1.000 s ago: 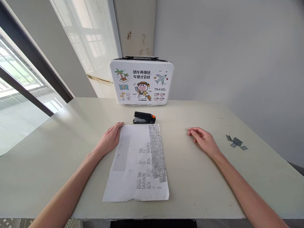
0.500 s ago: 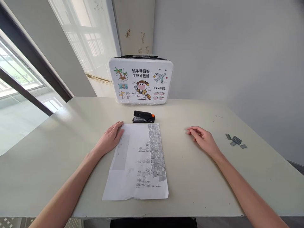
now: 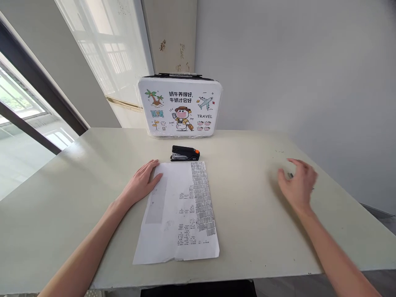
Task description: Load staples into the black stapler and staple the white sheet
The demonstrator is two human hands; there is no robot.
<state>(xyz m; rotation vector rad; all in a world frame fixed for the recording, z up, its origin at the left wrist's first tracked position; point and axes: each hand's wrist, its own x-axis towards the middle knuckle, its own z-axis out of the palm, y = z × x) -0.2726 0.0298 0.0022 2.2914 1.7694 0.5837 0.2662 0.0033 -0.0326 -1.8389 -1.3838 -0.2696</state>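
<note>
Left hand (image 3: 139, 183): lay unclenched, partly on paper (image 3: 176, 175), 10 o'clock, prob steadying it
Right hand (image 3: 298, 185): hung spread over dark bits (image 3: 290, 175), 3 o'clock

There is one left hand (image 3: 140, 183) and one right hand (image 3: 298, 185), two in all; one table (image 3: 244, 225); one sheet of paper (image 3: 176, 206); one black stapler (image 3: 185, 153); one white case (image 3: 179, 88), its front printed with two palm trees (image 3: 151, 96), one airplane (image 3: 206, 103), one large cow (image 3: 182, 115) and four small cow faces (image 3: 207, 123); dark pieces (image 3: 290, 175) by the right hand, too hidden to count.
</note>
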